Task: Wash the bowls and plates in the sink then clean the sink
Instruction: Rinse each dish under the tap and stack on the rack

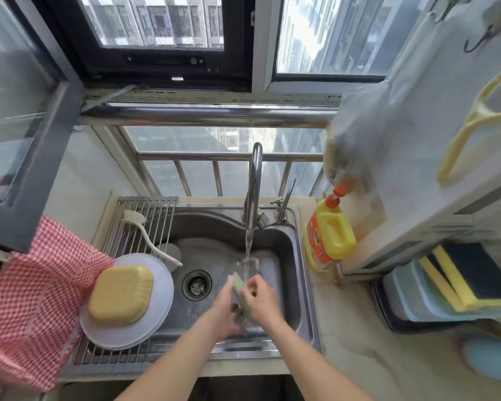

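Under the tap stream [248, 250], both hands grip a green sponge [241, 295]: right hand [262, 298] pinches its upper end, left hand [224, 309] holds below, long axis running between their fingers.

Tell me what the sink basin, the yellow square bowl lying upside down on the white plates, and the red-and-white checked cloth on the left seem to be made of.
Sink basin: looks like brushed stainless steel, grey with soft reflections. Yellow square bowl: probably plastic, opaque, matte, with moulded rounded corners; melamine is possible. Checked cloth: woven fabric, likely cotton, hanging in soft folds.
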{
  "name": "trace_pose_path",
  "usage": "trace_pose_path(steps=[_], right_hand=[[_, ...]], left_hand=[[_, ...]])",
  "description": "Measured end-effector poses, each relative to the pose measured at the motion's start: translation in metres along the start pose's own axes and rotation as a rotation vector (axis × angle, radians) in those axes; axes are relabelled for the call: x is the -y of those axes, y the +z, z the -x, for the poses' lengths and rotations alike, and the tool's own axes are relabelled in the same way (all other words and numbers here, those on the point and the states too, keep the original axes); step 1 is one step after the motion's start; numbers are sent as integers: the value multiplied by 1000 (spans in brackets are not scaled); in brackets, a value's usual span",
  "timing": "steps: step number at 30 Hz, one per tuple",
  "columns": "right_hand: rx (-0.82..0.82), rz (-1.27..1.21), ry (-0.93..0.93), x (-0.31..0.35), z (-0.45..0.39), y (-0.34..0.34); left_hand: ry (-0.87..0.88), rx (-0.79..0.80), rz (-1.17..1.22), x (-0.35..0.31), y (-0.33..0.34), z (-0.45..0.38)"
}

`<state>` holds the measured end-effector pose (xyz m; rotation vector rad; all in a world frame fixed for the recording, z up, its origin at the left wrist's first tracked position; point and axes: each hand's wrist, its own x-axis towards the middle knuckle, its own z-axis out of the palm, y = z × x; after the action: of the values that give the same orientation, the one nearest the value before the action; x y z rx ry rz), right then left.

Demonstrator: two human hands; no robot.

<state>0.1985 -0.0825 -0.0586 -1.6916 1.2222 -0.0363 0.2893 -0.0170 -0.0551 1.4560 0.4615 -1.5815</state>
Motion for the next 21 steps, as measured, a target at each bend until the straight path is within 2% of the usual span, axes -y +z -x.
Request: trace_pose_path(steps=[3,6,8,11,14,17,21], right_hand=[[112,243,-158,-4,10,17],[233,276,-262,-12,14,23],[305,337,-283,-11,12,17],[288,514,-282,-13,2,-2],[217,554,-175,-24,-6,-15],[200,347,-70,-23,-3,-17],[150,230,56,-22,1,-10]], left_hand=[[49,-42,99,-3,9,3],[208,-236,61,1,3,-1],[229,-237,40,2,-3,3],[234,-218,-77,3,-16,8],[59,-191,-129,2,-26,4],[-169,-196,-224,-4,-35,-6],[-324,-166,-310,-9,-45,-20]])
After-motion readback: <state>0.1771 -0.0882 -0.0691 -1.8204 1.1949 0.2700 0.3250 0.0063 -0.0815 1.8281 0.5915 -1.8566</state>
